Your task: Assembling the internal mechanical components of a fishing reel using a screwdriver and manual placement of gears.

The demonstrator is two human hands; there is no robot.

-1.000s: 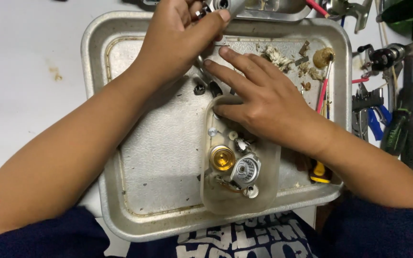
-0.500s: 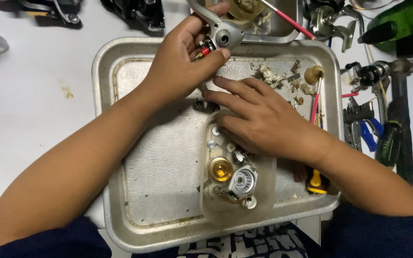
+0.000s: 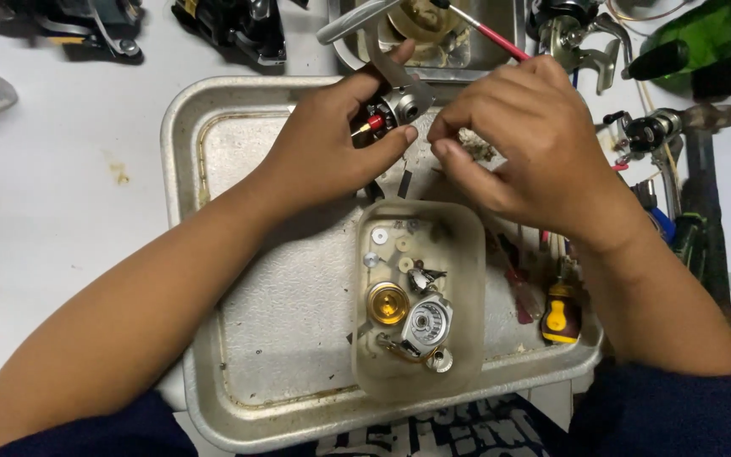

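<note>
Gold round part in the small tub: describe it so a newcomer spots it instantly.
Start at the big metal tray in front of the person. Inside it, below both hands, sits a small translucent plastic tub of loose parts. The gold round part lies at the tub's left side, beside a silver toothed gear; it is the only shiny gold, cup-shaped piece there, larger than the pale washers above it.
</note>
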